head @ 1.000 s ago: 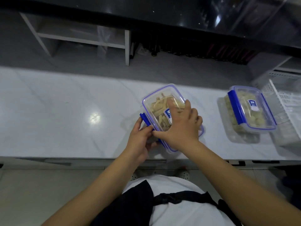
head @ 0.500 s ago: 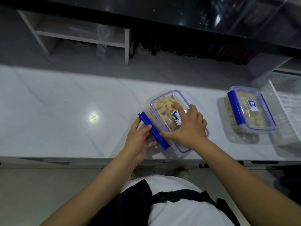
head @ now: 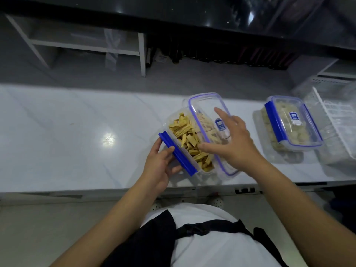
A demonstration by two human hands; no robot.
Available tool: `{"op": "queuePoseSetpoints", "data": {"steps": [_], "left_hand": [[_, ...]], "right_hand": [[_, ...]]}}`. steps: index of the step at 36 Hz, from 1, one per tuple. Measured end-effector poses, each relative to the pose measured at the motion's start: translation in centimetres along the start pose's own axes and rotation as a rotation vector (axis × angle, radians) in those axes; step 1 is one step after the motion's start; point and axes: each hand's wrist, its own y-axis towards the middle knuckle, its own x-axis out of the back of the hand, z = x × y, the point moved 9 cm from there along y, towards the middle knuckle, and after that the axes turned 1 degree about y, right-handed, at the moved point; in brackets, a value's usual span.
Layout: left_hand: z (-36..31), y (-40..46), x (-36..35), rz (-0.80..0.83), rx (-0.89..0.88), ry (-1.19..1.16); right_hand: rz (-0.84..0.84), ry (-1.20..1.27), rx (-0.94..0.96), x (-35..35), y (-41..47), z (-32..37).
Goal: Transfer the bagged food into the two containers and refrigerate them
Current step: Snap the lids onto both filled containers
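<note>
Lid half off the near box

L hand (head: 159,166) grips the blue clip (head: 178,154) of box (head: 194,145) w/ yellow strips on counter (head: 67,135); R hand (head: 234,143), fingers spread, rests on shifted lid (head: 208,110). 2nd box (head: 291,124) closed, to the right.

The person wore a white short-sleeved top, visible at the bottom of the head view. Over it lay a dark apron (head: 146,245) with a dark strap (head: 217,227) crossing the torso and a buckle near its middle. Both forearms were bare, with no sleeves, watch or gloves. The left hand (head: 159,166) and right hand (head: 235,143) carried no rings.
</note>
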Motion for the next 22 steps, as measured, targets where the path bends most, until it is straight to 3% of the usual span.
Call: {"op": "queuePoseSetpoints", "data": {"steps": [6,15,22], "left_hand": [[-0.2,0.0,-0.1,0.026,-0.018,0.031],[-0.4,0.1,-0.4,0.031,-0.025,0.029],[-0.5,0.1,-0.3,0.055,-0.024,0.029]], "right_hand": [[0.078,-0.442,0.023,1.6,-2.6,-2.2],[0.058,-0.543,0.025,-3.0,0.0,-0.6],[0.084,-0.545,0.014,-2.7,-0.1,-1.1]]}}
